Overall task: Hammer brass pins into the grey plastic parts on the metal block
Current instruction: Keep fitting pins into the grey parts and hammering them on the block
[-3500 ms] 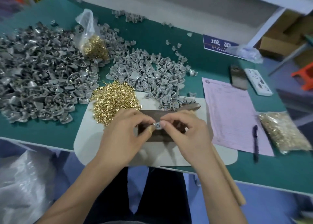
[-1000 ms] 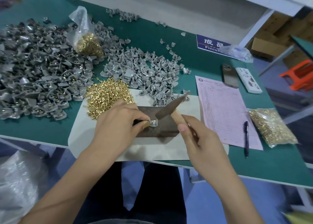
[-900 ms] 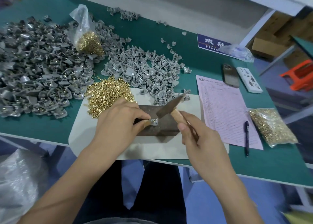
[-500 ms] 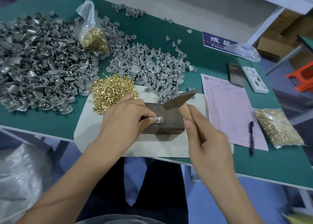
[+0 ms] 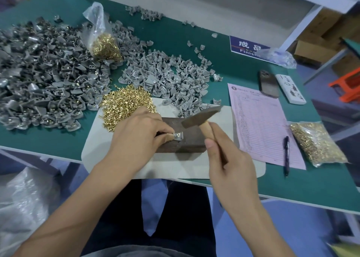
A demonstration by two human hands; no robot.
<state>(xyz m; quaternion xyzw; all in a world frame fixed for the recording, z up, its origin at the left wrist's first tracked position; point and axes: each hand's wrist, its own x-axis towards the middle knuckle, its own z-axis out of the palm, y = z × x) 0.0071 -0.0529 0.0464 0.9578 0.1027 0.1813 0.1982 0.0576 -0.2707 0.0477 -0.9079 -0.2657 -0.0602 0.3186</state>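
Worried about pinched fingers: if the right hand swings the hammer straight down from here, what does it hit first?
Probably the grey plastic part on the metal block, right beside the left hand's fingertips; depth is uncertain.

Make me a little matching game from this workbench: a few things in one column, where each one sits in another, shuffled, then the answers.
Things:
1. hammer
2. grey plastic part
3. pen
4. loose brass pins

Places:
A. lying on the pink form
B. heaped at the far left corner of the grey mat
C. gripped in the right hand, head raised above the metal block
D. pinched by the left hand on top of the metal block

Pairs: 1-C, 2-D, 3-A, 4-B
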